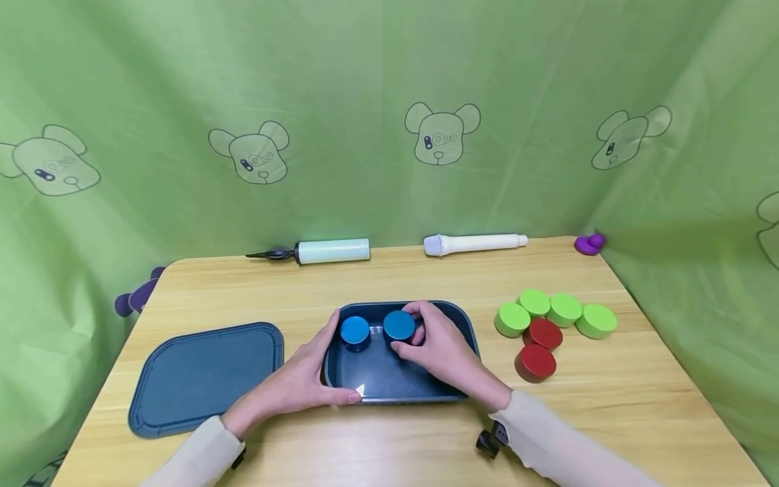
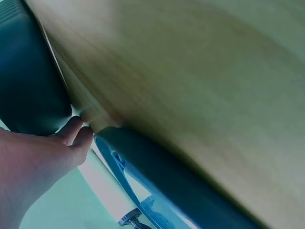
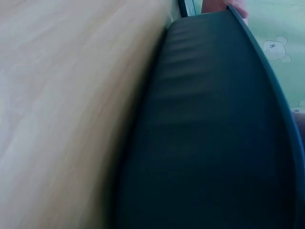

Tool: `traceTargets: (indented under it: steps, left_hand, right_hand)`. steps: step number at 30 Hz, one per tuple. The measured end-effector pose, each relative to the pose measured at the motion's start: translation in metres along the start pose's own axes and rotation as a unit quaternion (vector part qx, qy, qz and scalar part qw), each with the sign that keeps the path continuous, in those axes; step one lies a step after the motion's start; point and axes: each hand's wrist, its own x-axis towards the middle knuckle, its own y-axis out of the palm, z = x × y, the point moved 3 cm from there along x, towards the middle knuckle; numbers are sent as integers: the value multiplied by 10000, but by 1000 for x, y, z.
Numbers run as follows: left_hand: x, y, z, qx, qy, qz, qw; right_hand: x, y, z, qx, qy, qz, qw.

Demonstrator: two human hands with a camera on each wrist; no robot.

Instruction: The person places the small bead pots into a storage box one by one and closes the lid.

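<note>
A dark blue tray [image 1: 389, 385] sits mid-table with two blue-topped round blocks inside. My left hand [image 1: 298, 379] lies along its left side, fingers extended and thumb against the front rim. In the left wrist view, the fingertips of that hand [image 2: 52, 155] touch the tray's wall [image 2: 33, 71]. My right hand [image 1: 441, 345] reaches over the tray and pinches one blue block [image 1: 399, 325] between thumb and fingers. Left of it stands the other blue block [image 1: 356, 331]. The right wrist view shows mostly the tray's outer wall [image 3: 200, 124]; the block is hidden there.
A flat dark blue lid [image 1: 209, 375] lies left of the tray. Several green round blocks [image 1: 512, 319] and two red ones [image 1: 535, 362] sit to the right. Along the back edge are a hand pump [image 1: 333, 251], a white microphone-like stick [image 1: 477, 244] and a purple object [image 1: 589, 244].
</note>
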Motion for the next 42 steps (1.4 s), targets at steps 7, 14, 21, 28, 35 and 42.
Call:
traceTargets:
  steps: [7,14,21,28,35,42]
  left_hand:
    - [1,0,0,4,1,11,10000]
    - [0,-1,-1,42,105,11,9999]
    - [0,0,-1,74,143,81,9998]
    - [0,-2,-1,94,152,56,9998]
    - [-1,-3,-2,146,150,70,9998]
    - [-1,-3,-1,170,164,34,9997]
  right_hand:
    - [3,10,-1,-61,6,-12,10000]
    - [7,15,4,-288,207,68,9993]
    - [11,22,2,-361,355,147,9986]
    - [16,26,2,-246,446,265,9984]
    - [15,27,1,-33,600,320,9977]
    - [15,26,1,217,646,278,9973]
